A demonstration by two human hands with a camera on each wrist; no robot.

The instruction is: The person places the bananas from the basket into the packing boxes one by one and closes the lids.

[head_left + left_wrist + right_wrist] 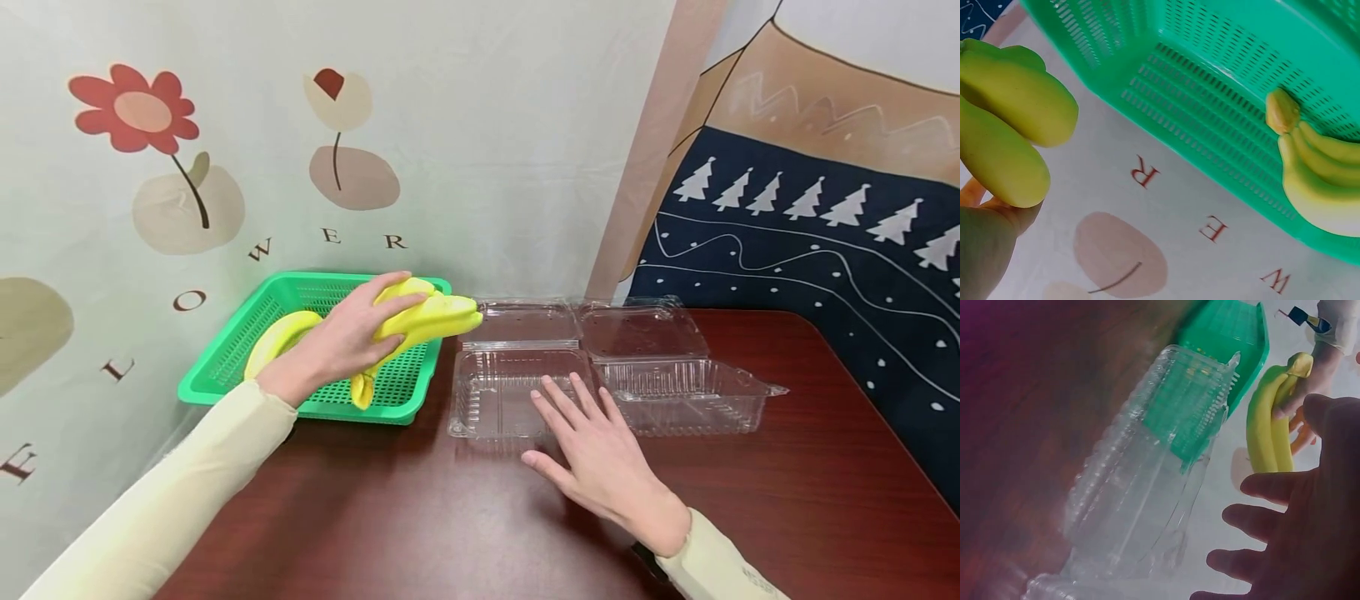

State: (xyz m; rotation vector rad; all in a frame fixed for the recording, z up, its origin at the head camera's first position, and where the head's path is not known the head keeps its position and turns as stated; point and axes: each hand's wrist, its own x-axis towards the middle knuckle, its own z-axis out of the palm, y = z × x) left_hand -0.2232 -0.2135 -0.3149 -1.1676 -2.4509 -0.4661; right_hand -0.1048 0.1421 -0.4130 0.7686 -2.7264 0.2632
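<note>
My left hand (352,329) grips a bunch of yellow bananas (431,318) above the right side of a green plastic basket (197,392). In the left wrist view the held bananas (1007,134) show their rounded ends, with the thumb side of the hand below. A second banana bunch (273,342) lies in the basket; its brown stem end shows in the left wrist view. My right hand (607,467) holds nothing, fingers spread, over the near edge of an open clear plastic clamshell box (517,400). In the right wrist view its fingers (1263,522) extend beside the box.
Another clear clamshell box (682,400) stands open to the right of the first, both lids raised toward the back. A dark red-brown table (420,517) carries everything. Behind it hang a pale flower-printed cloth (495,167) and a navy tree-printed cloth (750,242).
</note>
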